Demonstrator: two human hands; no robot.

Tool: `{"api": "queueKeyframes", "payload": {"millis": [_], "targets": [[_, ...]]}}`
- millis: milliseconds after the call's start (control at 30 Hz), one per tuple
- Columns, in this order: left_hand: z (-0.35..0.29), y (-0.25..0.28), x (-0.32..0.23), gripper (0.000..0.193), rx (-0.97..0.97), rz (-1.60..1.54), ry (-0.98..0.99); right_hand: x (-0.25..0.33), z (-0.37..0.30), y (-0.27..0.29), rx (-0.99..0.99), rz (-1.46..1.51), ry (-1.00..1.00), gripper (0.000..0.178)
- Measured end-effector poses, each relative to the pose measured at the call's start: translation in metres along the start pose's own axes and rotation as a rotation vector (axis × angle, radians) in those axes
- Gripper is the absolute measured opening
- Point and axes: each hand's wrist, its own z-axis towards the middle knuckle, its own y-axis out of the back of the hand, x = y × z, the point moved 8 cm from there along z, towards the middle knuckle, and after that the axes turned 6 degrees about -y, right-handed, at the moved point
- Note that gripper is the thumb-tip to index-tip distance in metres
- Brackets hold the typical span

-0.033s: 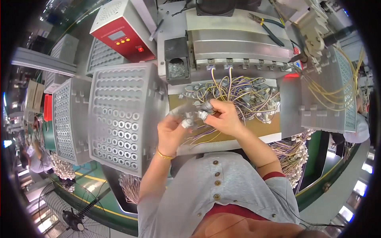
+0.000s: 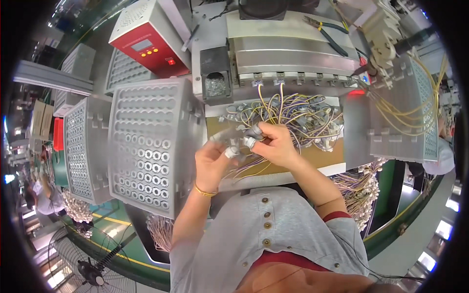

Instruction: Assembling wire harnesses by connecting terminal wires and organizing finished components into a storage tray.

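Note:
My left hand [image 2: 210, 166] and my right hand [image 2: 277, 146] come close together above the brown work mat [image 2: 268, 167], with whitish coverings on several fingertips. The right thumb and finger are closed in a pinch. The left fingers also curl together, though their tips are blurred. Between the hands is something small and greyish, too smeared to name. Thin yellow and purple wires [image 2: 244, 172] trail below the right hand. Just beyond lies a tangled heap of wire leads [image 2: 303, 117] with small grey ends. Two leads run up from it into a metal fixture [image 2: 293, 57].
Left of the hands stands a grey tray [image 2: 141, 110] with rows of ring-shaped parts. A red and white control box [image 2: 151, 49] is behind it. A black holder [image 2: 215, 66] stands beside the fixture, and pliers [image 2: 328, 36] lie on top. A fan [image 2: 90, 271] is at lower left.
The view has shifted very slightly. Both hands keep almost the same place and pose.

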Motion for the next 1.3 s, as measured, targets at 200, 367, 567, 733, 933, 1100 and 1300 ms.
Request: {"api": "queueKeyframes", "payload": {"millis": [200, 367, 567, 733, 933, 1100, 1300], "targets": [[0.0, -0.022, -0.011, 0.035, 0.037, -0.036, -0.048, 0.007, -0.005, 0.011, -0.033, 0.094, 0.015, 0.013], [-0.001, -0.025, -0.015, 0.029, 0.065, 0.058, -0.123, 0.025, -0.005, 0.012, 0.062, -0.04, 0.158, 0.017], [0.007, -0.018, 0.003, 0.02, -0.032, -0.016, 0.078, 0.004, -0.006, -0.002, 0.143, 0.235, -0.133, 0.005], [0.014, -0.035, 0.0, 0.028, 0.022, -0.231, 0.065, -0.017, -0.006, 0.002, 0.219, 0.11, -0.163, 0.014], [-0.002, -0.049, 0.056, 0.047, 0.18, 0.209, -0.055, -0.038, -0.007, 0.071, -0.442, -0.149, 0.175, 0.007], [-0.016, -0.063, 0.062, 0.033, 0.485, 0.906, -0.22, -0.065, -0.008, 0.113, -0.774, 0.538, -0.186, 0.008], [-0.001, -0.055, 0.03, 0.037, 0.33, 0.775, -0.235, -0.057, -0.005, 0.118, -0.801, 0.498, -0.214, 0.014]]}}
